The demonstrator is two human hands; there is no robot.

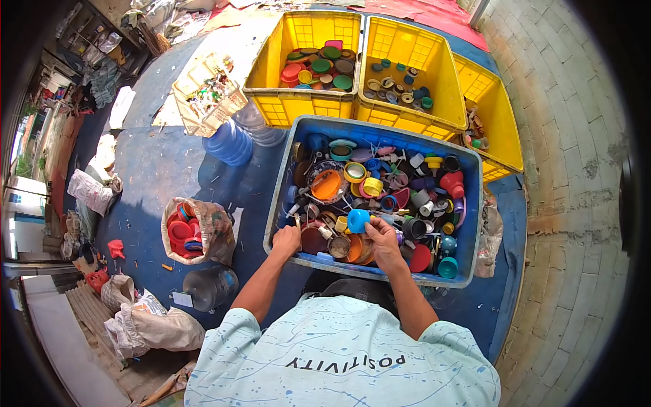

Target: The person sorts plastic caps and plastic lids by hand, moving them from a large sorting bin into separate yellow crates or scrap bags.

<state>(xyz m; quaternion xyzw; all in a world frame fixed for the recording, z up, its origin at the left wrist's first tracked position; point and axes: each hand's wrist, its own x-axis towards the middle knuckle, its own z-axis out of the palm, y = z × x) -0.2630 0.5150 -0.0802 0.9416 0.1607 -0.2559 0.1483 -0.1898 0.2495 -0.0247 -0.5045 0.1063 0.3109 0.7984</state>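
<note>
A blue tub full of mixed plastic caps and lids stands right in front of me. My right hand pinches a bright blue cap above the heap. Near the tub's left front edge, my left hand is closed around a thin tool with a small metal end, which points up over the caps. An orange lid, a red cap piece and a teal cap lie among the others in the tub.
Yellow crates with sorted lids line the tub's far side. A cream basket rests by blue water jugs. On the left are a sack of red lids, a dark jug and more sacks. A block wall runs along the right.
</note>
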